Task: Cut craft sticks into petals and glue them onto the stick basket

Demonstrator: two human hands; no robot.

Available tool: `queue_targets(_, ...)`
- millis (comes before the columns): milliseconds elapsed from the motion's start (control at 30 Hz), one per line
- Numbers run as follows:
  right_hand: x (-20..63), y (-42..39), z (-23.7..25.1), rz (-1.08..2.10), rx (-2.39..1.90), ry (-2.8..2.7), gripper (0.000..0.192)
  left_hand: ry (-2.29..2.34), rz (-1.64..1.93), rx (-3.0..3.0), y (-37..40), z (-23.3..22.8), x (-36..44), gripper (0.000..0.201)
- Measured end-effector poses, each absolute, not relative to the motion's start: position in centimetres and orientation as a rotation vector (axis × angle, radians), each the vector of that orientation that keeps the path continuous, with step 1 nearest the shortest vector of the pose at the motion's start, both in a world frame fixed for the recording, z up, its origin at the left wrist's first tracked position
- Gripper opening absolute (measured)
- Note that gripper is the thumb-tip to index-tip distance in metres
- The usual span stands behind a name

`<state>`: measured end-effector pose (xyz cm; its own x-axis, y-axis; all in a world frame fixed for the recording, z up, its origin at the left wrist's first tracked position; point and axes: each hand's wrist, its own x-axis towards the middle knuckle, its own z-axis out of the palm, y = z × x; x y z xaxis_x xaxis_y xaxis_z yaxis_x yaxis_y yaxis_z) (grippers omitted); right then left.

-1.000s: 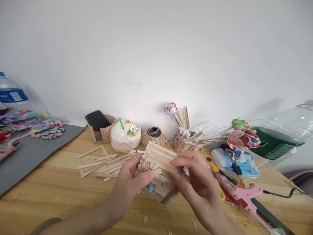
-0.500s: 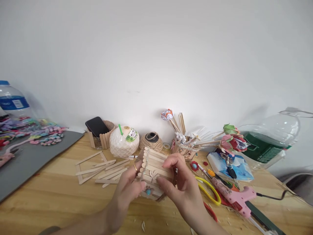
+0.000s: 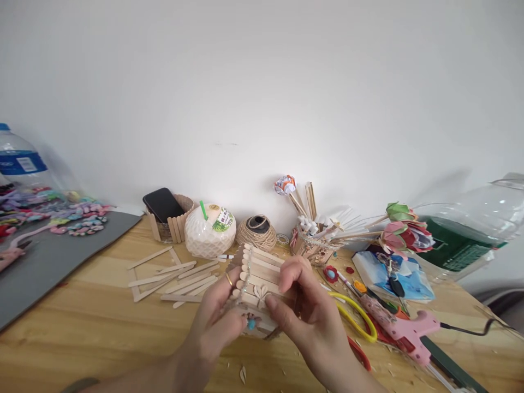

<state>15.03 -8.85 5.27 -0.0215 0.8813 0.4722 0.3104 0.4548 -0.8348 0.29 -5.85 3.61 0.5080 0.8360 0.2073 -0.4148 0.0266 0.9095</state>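
Note:
Between my hands is a small box made of popsicle sticks (image 3: 262, 267), tilted so that one slatted side faces up toward me. My left hand (image 3: 216, 311), with a ring on one finger, grips its left side. On the right, my right hand (image 3: 307, 305) holds the box, its thumb pressing beside a pale wooden petal flower (image 3: 261, 293) on the slats. A turquoise bead flower (image 3: 251, 322) shows on a lower face near my left thumb. The fingers behind the box are partly hidden.
Loose popsicle sticks (image 3: 192, 281) lie left of the box. Behind stand a stick holder with a phone (image 3: 164, 208), a white coconut (image 3: 209, 234) and a twine ball (image 3: 256, 232). To the right are yellow-handled scissors (image 3: 360, 322) and a pink glue gun (image 3: 417, 330).
The view has shifted slightly, so most things sit a little further right. Both hands keep hold of the box, and my right thumb stays beside the petal flower.

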Motion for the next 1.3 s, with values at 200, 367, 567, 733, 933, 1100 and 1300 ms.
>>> queue_targets(200, 15.6, -8.7, 5.4, 0.749, -1.042, -1.563, 0.007, 0.509, 1.036, 1.142, -5.5, 3.5, 0.3, 0.032)
queue_targets(367, 15.8, -8.8, 6.0, 0.880, -0.927, -1.459, 0.011, 0.574, 1.053, 1.114, -4.9, 3.0, 0.2, 0.014)
queue_targets(567, 15.5, -9.3, 6.2, 0.800, -1.045, -1.503, 0.009, 0.737, 1.008, 1.046, -5.0, 3.3, 0.2, 0.020)
queue_targets(733, 15.4, -9.5, 5.9, 0.770, -1.070, -1.543, 0.009, 0.726, 0.986, 1.089, -4.9, 3.6, 0.4, 0.022)
queue_targets(933, 15.0, -9.4, 5.7, 0.687, -1.059, -1.574, 0.011, 0.728, 1.083, 1.161, -4.7, 3.7, 1.0, 0.014)
queue_targets(1100, 14.7, -9.9, 5.8, 0.624, -1.016, -1.585, 0.012, 0.762, 1.099, 1.183, -4.6, 3.3, 1.1, 0.012)
queue_targets(1300, 14.7, -10.6, 5.9, 0.566, -0.950, -1.585, 0.018, 0.637, 1.186, 1.316, -4.8, 3.1, 1.1, 0.005)
